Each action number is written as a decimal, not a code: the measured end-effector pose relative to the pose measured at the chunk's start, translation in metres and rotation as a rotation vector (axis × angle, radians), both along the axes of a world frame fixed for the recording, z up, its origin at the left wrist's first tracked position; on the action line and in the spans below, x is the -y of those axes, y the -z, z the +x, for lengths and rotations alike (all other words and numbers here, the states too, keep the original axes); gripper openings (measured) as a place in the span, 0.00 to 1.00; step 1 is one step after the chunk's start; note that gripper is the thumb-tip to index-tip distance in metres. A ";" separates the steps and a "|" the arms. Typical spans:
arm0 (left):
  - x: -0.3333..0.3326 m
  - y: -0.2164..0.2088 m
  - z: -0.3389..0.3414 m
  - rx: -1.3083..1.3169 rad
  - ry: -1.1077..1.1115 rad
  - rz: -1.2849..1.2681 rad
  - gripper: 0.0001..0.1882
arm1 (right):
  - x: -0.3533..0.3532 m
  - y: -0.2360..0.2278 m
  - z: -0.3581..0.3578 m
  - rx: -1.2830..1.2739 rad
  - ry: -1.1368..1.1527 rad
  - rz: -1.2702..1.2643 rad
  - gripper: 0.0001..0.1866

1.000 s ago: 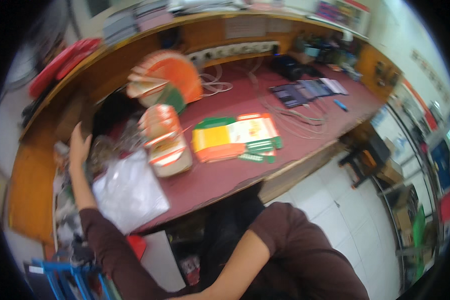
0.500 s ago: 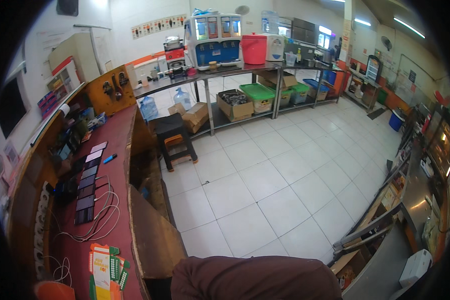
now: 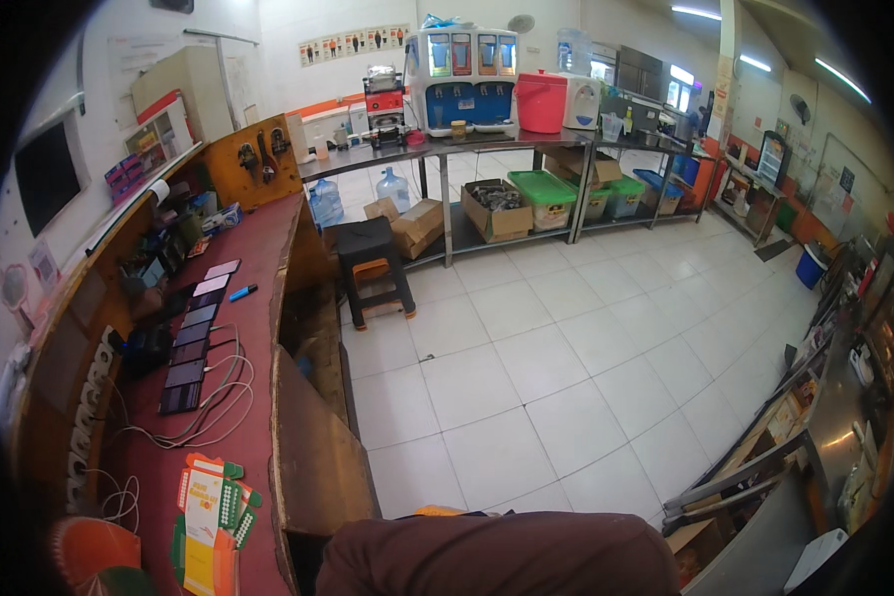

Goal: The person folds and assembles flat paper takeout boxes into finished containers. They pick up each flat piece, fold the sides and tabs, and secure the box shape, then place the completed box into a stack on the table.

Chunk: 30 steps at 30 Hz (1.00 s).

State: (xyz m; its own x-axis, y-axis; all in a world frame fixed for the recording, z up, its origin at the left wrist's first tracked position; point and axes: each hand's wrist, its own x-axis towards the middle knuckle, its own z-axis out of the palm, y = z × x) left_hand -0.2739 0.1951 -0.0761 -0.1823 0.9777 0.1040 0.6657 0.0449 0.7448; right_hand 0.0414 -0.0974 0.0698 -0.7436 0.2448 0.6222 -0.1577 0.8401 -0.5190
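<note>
Neither of my hands shows. Dark brown fabric (image 3: 502,556), which looks like my own clothing, fills the lower middle and hides what lies beneath. At the near left, flattened printed cartons (image 3: 205,512) in orange, white, yellow and green lie on the red counter (image 3: 258,417). A rounded orange-and-green thing (image 3: 94,548) stands at the lower left rim, too blurred to name. Beyond the cartons, several phones (image 3: 190,355) lie in a line, with white cables (image 3: 230,402) looped beside them. Right of the phones rests a blue marker-like stick (image 3: 243,293).
A black stool (image 3: 370,248) stands past the counter's end on the tiled floor (image 3: 526,368). Along the back runs a metal table (image 3: 397,156) bearing a drink dispenser (image 3: 467,84) and a red bucket (image 3: 541,102). Metal shelving (image 3: 755,487) lines the right side.
The whole view has shifted, so the counter, stool and back table sit farther right. More of the orange-and-green thing shows at the lower left. The cartons and phones keep their places on the counter.
</note>
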 end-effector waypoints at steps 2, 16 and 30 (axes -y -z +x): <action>0.001 0.000 -0.002 0.002 -0.012 -0.004 0.22 | 0.000 0.000 0.000 -0.003 -0.008 0.000 0.17; 0.005 0.015 -0.012 0.033 -0.075 -0.028 0.19 | 0.003 0.005 -0.001 -0.009 -0.062 -0.018 0.18; 0.014 0.053 -0.107 0.120 -0.246 0.008 0.17 | -0.006 0.005 -0.009 -0.051 -0.191 -0.045 0.18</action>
State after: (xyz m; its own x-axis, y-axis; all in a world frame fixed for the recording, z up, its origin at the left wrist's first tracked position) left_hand -0.3813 0.1816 -0.1287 -0.4255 0.9019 0.0745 0.5423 0.1882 0.8188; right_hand 0.0321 -0.0918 0.0648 -0.7472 0.1302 0.6517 -0.3391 0.7686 -0.5424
